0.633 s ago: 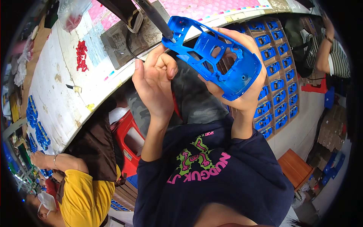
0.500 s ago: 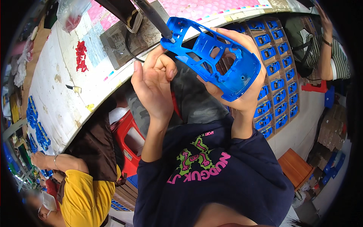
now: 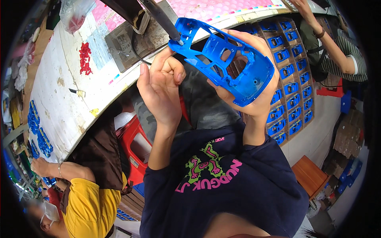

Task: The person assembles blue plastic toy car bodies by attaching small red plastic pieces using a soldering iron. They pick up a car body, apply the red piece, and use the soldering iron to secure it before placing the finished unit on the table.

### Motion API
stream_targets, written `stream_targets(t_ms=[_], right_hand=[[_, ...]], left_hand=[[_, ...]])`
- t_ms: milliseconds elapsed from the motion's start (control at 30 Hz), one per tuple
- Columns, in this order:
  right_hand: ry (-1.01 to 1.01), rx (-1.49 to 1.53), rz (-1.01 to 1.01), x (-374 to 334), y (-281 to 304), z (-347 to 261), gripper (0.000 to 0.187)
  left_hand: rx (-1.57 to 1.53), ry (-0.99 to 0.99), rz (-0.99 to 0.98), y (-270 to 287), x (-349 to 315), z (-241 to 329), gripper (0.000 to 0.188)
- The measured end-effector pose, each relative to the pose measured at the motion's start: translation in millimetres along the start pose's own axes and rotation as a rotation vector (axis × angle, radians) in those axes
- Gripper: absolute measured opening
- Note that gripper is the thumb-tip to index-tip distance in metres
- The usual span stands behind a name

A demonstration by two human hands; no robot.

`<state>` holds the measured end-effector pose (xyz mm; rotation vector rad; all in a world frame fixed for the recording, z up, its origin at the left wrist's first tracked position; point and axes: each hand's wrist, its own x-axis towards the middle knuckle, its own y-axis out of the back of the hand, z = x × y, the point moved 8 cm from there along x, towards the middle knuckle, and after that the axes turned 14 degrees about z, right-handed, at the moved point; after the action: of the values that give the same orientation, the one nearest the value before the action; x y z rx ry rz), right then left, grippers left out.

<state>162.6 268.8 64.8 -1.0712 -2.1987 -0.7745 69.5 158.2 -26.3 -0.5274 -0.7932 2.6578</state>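
A blue plastic toy car body shell (image 3: 254, 85) hangs tilted over the table's edge, its hollow inner side up. My right hand (image 3: 266, 93) is closed around its wide end, thumb on the near side and fingers on the far side. At the narrow end, a dark rod with a metal tip (image 3: 180, 41) meets the shell's corner. My left hand (image 3: 162, 87) is palm up beside that corner. Its index fingertip touches the shell's edge under the tip; the thumb stands apart and the other fingers curl loosely.
Small red parts (image 3: 85, 58) lie on the white table (image 3: 59, 95), near a small blade (image 3: 77, 93). Blue shells stand in rows on a brown board (image 3: 283, 91) at right. A co-worker in yellow (image 3: 93, 206) sits left, another in stripes (image 3: 347, 59) at far right. A red stool (image 3: 137, 154) is nearby.
My hands, the shell and the rod have stayed nearly still. The far-right co-worker's arm has swung left toward the table.
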Motion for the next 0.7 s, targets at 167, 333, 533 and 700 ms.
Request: stream_targets(t_ms=[167, 333, 533, 700], right_hand=[[-0.054, 0.03, 0.014, -2, -1, 4, 0.059], [-0.284, 0.016, -0.02, -17, -3, 22, 0.063], [-0.804, 0.384, -0.146, -79, -13, 43, 0.075], [-1.185, 1.018, -0.188, -129, -15, 38, 0.081]], left_hand=[[0.013, -0.006, -0.007, 0, 0, 1, 0.065], [0.134, -0.003, 0.004, 4, -3, -7, 0.057], [0.376, 0.035, 0.095, 28, -28, -36, 0.043], [0.375, -0.049, 0.167, 43, -55, -49, 0.046]])
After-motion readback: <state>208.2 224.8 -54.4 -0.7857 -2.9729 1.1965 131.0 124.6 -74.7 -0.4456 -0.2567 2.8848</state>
